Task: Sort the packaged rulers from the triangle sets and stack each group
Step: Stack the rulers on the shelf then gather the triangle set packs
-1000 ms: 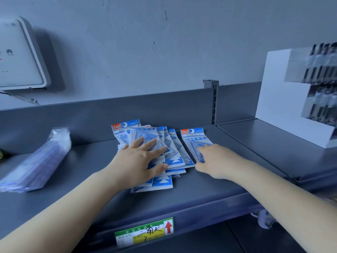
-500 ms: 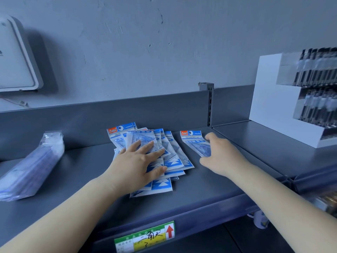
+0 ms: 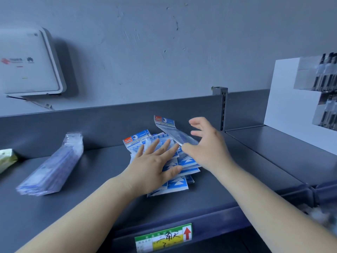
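Your left hand (image 3: 155,167) presses flat, fingers spread, on the triangle-set pile (image 3: 182,163) at centre frame. Your right hand (image 3: 207,145) pinches one raised packet (image 3: 171,129) above it.

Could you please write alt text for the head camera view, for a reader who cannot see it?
A person's right hand lifts one blue triangle set packet off a grey shelf while the left hand presses flat on the loose triangle set pile. A stack of clear packaged rulers lies to the left.
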`<state>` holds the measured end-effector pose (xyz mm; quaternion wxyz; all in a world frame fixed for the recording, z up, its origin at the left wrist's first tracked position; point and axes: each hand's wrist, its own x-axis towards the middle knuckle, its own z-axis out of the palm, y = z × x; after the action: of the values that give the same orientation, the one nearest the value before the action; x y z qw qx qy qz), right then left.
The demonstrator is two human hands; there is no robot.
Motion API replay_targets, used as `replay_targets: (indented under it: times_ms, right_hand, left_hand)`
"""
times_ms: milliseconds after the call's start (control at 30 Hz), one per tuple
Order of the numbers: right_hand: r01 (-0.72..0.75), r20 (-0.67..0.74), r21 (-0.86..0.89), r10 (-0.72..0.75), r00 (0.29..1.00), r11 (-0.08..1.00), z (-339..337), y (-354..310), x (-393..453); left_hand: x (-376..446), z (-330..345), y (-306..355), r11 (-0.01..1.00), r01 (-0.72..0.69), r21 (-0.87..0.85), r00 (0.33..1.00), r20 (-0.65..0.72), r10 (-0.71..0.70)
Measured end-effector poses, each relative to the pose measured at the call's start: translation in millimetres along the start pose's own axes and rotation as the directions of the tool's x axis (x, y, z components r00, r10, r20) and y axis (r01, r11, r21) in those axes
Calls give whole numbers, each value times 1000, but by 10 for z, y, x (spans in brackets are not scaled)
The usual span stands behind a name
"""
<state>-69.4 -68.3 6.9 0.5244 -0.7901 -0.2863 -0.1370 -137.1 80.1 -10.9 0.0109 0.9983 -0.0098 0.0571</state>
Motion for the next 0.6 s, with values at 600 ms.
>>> replay_targets:
  times_ms: [600]
  right_hand:
    - [275, 452, -449, -50, 891, 850, 212, -47, 153]
  left_hand:
    - [-411, -300, -519, 857, 403, -321, 912, 60, -407]
